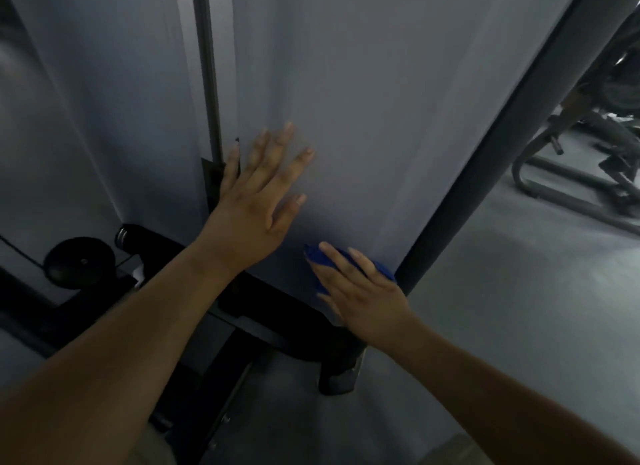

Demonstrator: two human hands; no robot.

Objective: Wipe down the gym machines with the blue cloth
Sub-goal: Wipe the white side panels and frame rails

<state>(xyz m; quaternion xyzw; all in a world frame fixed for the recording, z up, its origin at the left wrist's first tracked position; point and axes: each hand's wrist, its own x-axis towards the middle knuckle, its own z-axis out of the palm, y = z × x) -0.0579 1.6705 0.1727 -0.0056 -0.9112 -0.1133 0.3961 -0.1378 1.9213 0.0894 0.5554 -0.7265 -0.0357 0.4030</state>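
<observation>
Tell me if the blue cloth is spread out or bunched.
Bunched: the cloth is a small wad pressed under the right hand.

A panel (363,101) fills the centre, a post (485,187) bounding its right. Floor (519,309) lies open lower right; a black base (97,298) crowds lower left.

**Single head view, tilting down at a machine panel**

One wide-angle camera is riding on the person's head, facing forward and tilting downward. It is looking from close by at the grey machine panel (363,84), which is filling the upper frame. Both arms are spanning from the bottom corners to the left hand (256,201) and right hand (360,291) near mid-frame. The floor (519,291) and farther gym machines (588,160) are showing on the right.
</observation>
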